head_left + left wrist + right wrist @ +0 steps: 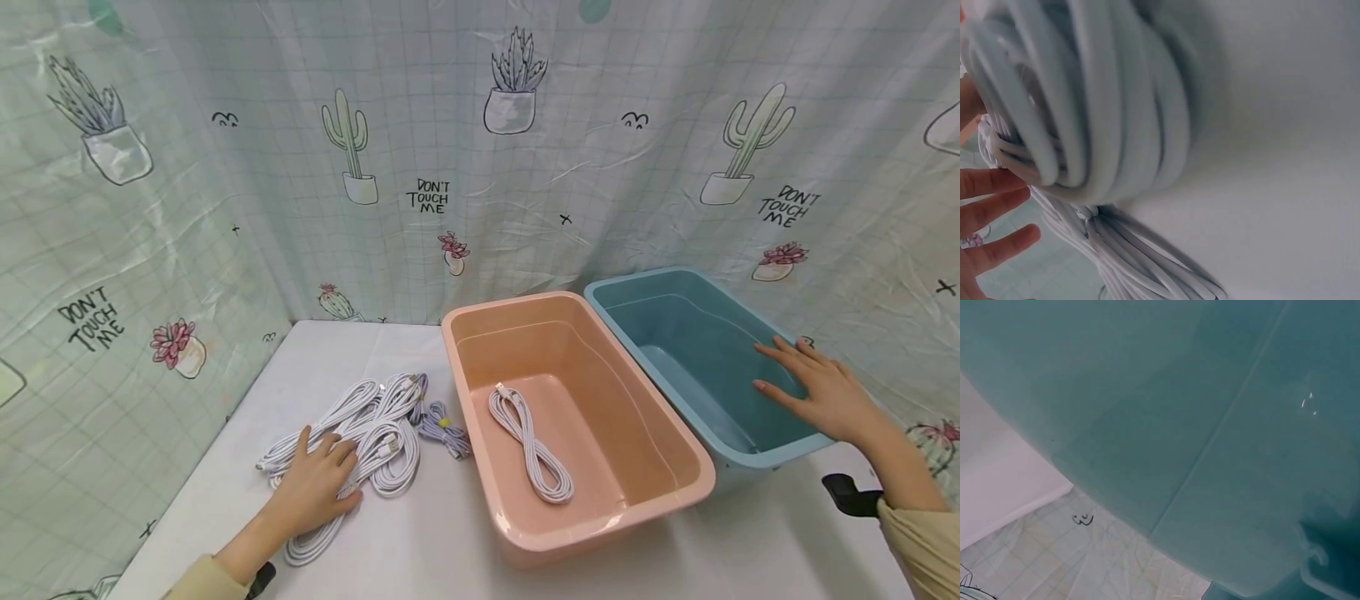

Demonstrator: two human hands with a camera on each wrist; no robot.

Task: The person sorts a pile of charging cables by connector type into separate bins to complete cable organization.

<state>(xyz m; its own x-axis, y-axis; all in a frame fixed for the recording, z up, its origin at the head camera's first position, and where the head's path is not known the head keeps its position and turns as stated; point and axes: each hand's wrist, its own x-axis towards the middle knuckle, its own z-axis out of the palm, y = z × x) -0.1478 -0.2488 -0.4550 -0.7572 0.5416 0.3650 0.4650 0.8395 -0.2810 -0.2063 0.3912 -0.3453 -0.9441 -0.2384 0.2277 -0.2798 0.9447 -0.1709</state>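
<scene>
My left hand is over a pile of coiled white cables on the left of the table. In the left wrist view its fingers are spread and fairly straight beside a thick white coil; whether they touch it I cannot tell. My right hand reaches over the right side of a blue bin, fingers extended and holding nothing. One bundled white cable lies inside the pink bin. The right wrist view shows mostly blue bin wall, without the hand.
The two bins stand side by side, the blue one farther back on the right. Small purple-grey cable bundles lie between the white pile and the pink bin. A cactus-printed curtain borders the white table at the back and sides.
</scene>
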